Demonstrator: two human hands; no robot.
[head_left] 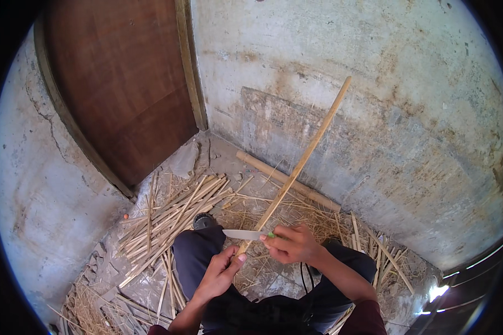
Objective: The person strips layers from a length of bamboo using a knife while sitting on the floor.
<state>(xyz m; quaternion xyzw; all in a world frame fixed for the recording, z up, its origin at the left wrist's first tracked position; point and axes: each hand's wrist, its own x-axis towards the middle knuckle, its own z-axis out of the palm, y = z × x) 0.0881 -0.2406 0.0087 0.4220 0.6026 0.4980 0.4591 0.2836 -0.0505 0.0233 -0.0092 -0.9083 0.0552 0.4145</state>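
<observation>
A long, split bamboo strip (310, 148) slants up and away from my lap toward the wall. My left hand (221, 272) is closed round its near end, thumb along the strip. In my right hand (290, 244) is a knife, gripped by a green handle that shows only in part between the fingers. The pale knife blade (243, 234) points left and lies across the strip, just beyond my left hand. Whether the edge bites into the bamboo, I cannot tell.
A heap of split bamboo strips (179, 215) lies on the floor to the left, with more strips (388, 257) at the right. A thick bamboo pole (313, 194) rests along the stained wall (374, 128). Shavings (251, 209) litter the floor. A brown door (123, 84) stands at the back left.
</observation>
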